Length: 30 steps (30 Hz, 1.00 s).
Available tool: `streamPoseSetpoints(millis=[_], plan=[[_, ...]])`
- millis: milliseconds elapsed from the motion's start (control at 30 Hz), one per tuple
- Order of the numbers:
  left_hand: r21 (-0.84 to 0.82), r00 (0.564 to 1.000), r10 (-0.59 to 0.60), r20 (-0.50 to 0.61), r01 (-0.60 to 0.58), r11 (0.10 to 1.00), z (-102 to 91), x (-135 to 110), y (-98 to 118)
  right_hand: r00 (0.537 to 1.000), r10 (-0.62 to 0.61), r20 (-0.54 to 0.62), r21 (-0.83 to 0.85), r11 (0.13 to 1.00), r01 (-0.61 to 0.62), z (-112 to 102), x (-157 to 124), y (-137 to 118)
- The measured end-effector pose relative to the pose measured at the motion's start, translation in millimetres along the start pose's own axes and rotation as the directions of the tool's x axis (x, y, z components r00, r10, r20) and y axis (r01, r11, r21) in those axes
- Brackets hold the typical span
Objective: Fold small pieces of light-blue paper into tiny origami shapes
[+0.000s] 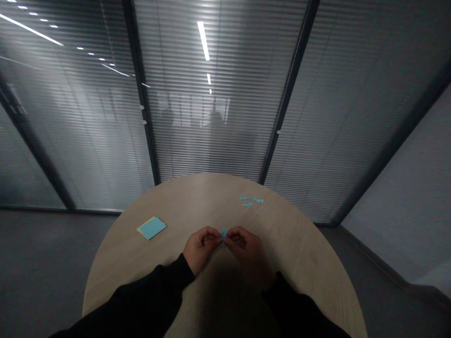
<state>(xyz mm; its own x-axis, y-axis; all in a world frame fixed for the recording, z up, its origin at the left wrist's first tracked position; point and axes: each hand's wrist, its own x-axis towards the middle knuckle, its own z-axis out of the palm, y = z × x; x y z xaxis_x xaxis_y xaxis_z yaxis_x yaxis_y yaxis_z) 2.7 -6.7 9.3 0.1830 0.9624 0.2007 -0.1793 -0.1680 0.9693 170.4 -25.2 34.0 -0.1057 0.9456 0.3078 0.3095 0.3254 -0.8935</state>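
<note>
Between my two hands, over the middle of the round table, is a small piece of folded blue paper (pixel 223 232). My left hand (pixel 202 246) pinches its left side between thumb and forefinger. From the other side my right hand (pixel 244 249) pinches it in the same way, and the fingertips of both hands almost meet. Most of the paper is covered by the fingers, so its exact shape cannot be made out. Beyond my right hand lie several small folded blue paper pieces (pixel 248 204) in a loose group.
A stack of blue and yellow paper sheets (pixel 152 228) lies on the left of the wooden table (pixel 197 197). Past the far table edge stands a glass partition with blinds (pixel 211 150) and dark frames. A pale wall (pixel 408 211) rises at the right.
</note>
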Motion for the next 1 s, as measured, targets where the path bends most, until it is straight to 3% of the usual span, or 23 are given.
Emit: streamPoseSetpoints(millis=[333,500,833,1000], plan=[[-0.146,0.997,-0.069,0.041,0.074,0.986,1.9,-1.2,-0.7,0.984,0.131,0.119,0.217,0.964,-0.155,-0.3,3.1,6.1],[-0.14,0.996,-0.065,0.061,0.074,0.987,1.9,-1.3,0.9,0.99,0.11,0.084,0.303,0.944,-0.13,2.8,5.1,9.2],[-0.048,0.997,-0.075,0.013,0.076,0.996,0.3,-0.6,0.7,0.984,0.133,0.115,0.224,0.962,-0.156,0.2,2.1,-0.8],[0.065,1.0,0.0,-0.014,0.001,0.998,0.9,-2.7,4.7,0.985,0.145,0.093,0.206,0.965,-0.162,3.6,1.7,1.2]])
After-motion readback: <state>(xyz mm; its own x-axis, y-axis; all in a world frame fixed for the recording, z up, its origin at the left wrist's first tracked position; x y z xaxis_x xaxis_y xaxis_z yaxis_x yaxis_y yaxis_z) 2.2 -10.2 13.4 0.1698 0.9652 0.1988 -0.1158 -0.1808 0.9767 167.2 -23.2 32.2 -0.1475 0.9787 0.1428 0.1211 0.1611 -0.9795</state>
